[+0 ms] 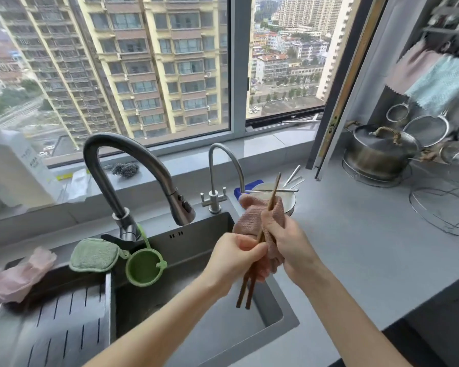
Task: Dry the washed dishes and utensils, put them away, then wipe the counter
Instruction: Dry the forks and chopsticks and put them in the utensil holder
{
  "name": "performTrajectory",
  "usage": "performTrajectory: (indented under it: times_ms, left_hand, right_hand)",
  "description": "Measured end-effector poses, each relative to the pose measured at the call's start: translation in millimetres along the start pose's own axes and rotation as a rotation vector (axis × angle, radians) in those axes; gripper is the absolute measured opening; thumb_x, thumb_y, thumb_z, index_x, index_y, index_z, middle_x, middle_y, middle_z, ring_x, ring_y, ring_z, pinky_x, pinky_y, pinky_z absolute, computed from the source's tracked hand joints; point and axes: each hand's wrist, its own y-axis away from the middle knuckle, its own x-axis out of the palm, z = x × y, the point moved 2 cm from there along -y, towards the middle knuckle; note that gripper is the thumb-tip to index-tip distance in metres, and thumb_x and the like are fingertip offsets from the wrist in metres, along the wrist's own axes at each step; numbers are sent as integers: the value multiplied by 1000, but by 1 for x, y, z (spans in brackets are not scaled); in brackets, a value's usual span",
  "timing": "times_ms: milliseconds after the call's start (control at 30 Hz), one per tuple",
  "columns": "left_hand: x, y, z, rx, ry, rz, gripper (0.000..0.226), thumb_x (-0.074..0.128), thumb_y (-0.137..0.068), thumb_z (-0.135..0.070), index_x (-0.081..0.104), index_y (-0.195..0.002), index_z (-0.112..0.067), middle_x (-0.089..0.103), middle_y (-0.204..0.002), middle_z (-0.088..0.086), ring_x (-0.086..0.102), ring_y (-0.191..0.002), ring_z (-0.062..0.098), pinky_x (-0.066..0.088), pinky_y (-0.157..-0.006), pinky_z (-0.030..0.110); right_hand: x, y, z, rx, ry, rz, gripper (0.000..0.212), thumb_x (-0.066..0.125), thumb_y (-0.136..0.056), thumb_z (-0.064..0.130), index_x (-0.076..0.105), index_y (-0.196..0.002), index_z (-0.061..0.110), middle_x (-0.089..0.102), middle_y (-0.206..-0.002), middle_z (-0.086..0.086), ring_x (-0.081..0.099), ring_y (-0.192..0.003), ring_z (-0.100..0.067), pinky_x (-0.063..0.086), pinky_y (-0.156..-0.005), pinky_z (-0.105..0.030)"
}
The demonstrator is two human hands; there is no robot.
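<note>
Wooden chopsticks (274, 192) slant above the sink (191, 249); our left hand (235, 258) pinches them mid-length, while our right hand (285, 241) grips the pink cloth (249, 221) wrapped round them just above it.

Both hands meet above the sink's (223, 327) right edge: left hand (233, 258) pinches the chopsticks (249, 284) low, right hand (289, 242) just beyond, gripping the cloth (252, 221) around them. Behind them the bowl (289, 200) sits on the counter (355, 247) by the sink's back right corner, beside the small faucet (223, 165). The pot (379, 154) stands far right, at the counter's back edge.
</note>
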Motion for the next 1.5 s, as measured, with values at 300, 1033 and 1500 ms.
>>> performTrajectory:
  times_ms: [300,1033,1500]
  left_hand:
    - [-56,25,-44,172,-517,-338,29,53,-91,-43,71,-85,-21,74,-77,1,70,-72,13,58,-74,34]
    - [-167,74,-44,257,377,-788,20,60,-87,-24,63,-87,-4,71,-78,8,71,-71,15,56,-74,29]
    - [-358,167,-41,331,456,-1113,22,66,-86,-18,59,-74,-1,67,-51,5,67,-49,16,54,-45,26]
  right_hand:
    - [3,-13,19,-145,183,387,13,57,-92,4,61,-104,2,69,-82,-9,68,-68,-10,52,-55,-16]
    - [111,-26,-1,147,319,1099,42,68,-80,23,60,-111,-4,66,-91,-13,63,-82,-25,54,-76,-36]
    - [266,-8,-13,-200,828,981,14,69,-86,19,68,-96,9,72,-86,0,67,-80,-12,57,-75,-30]
